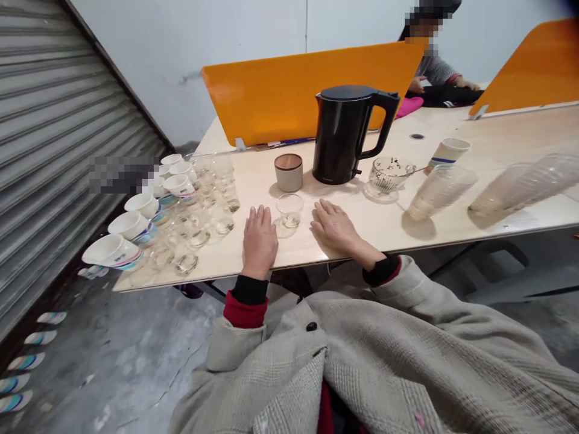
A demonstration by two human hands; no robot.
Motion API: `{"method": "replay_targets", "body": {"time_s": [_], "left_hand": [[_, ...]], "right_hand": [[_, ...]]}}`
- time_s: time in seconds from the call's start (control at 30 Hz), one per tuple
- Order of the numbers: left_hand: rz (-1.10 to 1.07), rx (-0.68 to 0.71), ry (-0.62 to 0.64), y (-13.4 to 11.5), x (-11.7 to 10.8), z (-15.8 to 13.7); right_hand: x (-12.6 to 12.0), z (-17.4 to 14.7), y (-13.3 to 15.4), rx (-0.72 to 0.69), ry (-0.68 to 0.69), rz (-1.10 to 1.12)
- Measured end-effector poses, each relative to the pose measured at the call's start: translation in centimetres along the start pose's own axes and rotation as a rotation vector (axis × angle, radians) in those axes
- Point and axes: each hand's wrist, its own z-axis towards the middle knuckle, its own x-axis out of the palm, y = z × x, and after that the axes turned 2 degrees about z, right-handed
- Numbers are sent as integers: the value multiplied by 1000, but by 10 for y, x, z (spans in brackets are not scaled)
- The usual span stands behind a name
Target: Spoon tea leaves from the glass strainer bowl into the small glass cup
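My left hand (259,241) rests palm down on the light wooden table (353,217), fingers together, holding nothing. My right hand (333,226) lies flat the same way, a little to the right. Between them stands a small clear glass cup (289,211), touched by neither hand. Just behind it sit a beige canister with a brown lid (288,172) and a black electric kettle (346,132). Right of the kettle is a glass bowl of tea leaves (385,175) with a spoon in it.
Rows of white paper cups (131,226) and small glasses (199,211) fill the table's left end. A paper cup (449,152) and stacks of clear plastic cups (441,190) lie at right. Orange dividers (307,90) stand behind; another person (436,66) sits beyond them.
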Motion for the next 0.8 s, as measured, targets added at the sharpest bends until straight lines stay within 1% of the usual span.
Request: {"method": "replay_targets", "body": {"time_s": [0.1,0.17,0.4,0.57,0.63,0.8], "left_hand": [[58,-55,120,1,3,1],[71,-77,159,2,5,1],[98,-78,186,4,7,1],[119,-81,201,0,4,2],[172,-95,239,-4,1,3],[411,-105,380,-14,-9,5]], "right_hand": [[6,5,11,8,85,-20],[8,5,11,4,102,-26],[5,2,11,-35,120,-28],[4,5,14,-41,149,-13],[3,5,15,-46,150,-21],[2,4,16,-38,168,-47]]}}
